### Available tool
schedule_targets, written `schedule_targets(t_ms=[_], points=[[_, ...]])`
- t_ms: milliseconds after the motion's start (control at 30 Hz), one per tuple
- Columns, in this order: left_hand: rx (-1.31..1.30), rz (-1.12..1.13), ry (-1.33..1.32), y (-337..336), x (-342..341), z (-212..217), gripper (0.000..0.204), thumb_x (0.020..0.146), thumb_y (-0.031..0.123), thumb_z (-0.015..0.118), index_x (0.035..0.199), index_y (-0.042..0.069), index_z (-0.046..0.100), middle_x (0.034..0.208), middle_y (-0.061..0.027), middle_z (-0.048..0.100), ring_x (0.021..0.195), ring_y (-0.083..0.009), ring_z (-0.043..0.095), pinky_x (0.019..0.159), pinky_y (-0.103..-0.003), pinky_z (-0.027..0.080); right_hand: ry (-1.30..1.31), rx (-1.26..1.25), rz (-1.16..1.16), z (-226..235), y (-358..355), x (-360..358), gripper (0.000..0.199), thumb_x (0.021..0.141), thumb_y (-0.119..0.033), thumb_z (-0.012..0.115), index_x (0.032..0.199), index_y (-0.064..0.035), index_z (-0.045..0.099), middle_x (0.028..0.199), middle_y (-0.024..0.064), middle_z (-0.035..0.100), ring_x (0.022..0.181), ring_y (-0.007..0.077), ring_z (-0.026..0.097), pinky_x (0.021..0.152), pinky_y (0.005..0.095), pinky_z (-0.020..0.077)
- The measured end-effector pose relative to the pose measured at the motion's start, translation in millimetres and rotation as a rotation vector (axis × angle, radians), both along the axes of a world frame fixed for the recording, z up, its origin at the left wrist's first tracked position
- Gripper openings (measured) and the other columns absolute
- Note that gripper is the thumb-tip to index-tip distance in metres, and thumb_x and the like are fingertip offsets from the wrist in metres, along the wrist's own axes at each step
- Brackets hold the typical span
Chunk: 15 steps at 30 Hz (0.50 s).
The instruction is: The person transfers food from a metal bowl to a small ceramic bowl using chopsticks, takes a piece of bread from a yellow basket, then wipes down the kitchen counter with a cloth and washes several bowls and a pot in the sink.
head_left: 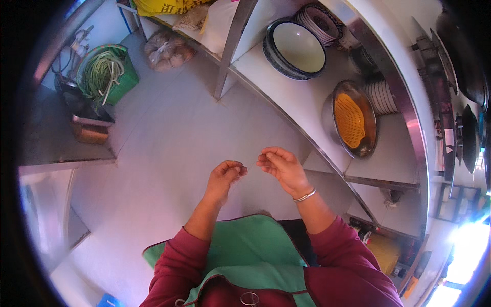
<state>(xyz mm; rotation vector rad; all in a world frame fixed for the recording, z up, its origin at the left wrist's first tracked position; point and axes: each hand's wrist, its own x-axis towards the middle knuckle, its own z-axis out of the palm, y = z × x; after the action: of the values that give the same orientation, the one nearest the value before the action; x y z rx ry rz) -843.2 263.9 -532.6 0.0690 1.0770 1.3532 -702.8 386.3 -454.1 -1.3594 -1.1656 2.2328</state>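
Both hands are held up in front of the green apron (240, 240), over the floor. On my left hand (224, 178) the fingers are curled in, with thumb and fingertips pressed together. My right hand (282, 168), a silver bangle (305, 195) on its wrist, is closed in a similar pinch slightly higher. The fingertips face each other across a small gap. Something very thin and pale may run between them, too faint to make out. Neither hand touches the shelf or the counter.
To the right, a shelf unit (266, 84) holds enamel basins (299, 47), stacked plates (381, 96) and a metal basin (330, 115) with a yellow colander (350, 120). At far left, a green basket (128, 79) of long green vegetables (102, 71) stands by a dark counter (46, 133). A plastic bag (166, 50) lies beyond.
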Motion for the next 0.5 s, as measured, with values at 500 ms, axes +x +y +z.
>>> schedule_targets(t_ms=[500], points=[[0.26,-0.071,0.084,58,-7,-15,0.019,0.088,0.013,0.051,0.101,-0.001,0.056,0.096,-0.0107,0.061,0.09,-0.0179,0.06,0.085,-0.031,0.048,0.029,0.25,0.029,-26,1,-1,0.02,0.09,-0.013,0.05,0.105,-0.0022,0.058,0.097,0.0056,0.062,0.09,0.0134,0.06,0.077,0.0264,0.0463]])
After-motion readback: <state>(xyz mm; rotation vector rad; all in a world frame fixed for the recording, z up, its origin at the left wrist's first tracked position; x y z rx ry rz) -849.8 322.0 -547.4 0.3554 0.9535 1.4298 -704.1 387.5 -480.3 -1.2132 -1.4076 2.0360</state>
